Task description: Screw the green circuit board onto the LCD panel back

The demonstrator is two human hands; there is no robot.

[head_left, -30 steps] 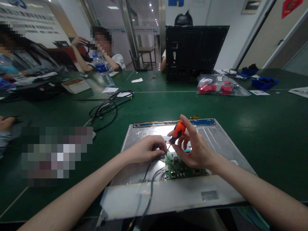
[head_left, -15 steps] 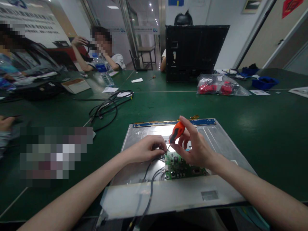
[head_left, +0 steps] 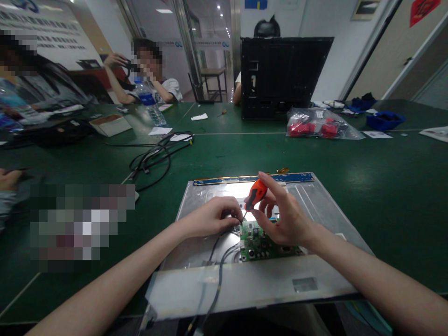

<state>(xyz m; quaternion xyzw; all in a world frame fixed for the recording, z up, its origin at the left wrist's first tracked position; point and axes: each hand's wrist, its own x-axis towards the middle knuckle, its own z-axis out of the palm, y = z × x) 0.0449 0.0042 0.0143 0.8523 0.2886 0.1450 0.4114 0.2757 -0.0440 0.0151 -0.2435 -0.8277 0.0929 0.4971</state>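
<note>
A metal display panel point(head_left: 315, 224) lies face down in front of me, with a green circuit board point(head_left: 257, 242) mounted on its back. My right hand point(head_left: 285, 217) grips a screwdriver point(head_left: 256, 193) with an orange and black handle, its shaft slanting down to the board's upper left corner. Beside the tip, my left hand point(head_left: 217, 215) has its fingers closed at that same corner; whatever they pinch is too small to make out. Dark cables point(head_left: 221, 275) run from the board's left side over the panel's near edge.
Coiled black cables point(head_left: 150, 158) lie to the left on the green table point(head_left: 224, 151). Beyond stand a water bottle point(head_left: 151, 105) and a black monitor point(head_left: 285, 77), with a plastic bag of red parts point(head_left: 322, 125) before it. Other people sit along the left and far sides.
The screwdriver handle and my right hand's index finger have shifted slightly left and down. My left hand and the panel stay in place.
</note>
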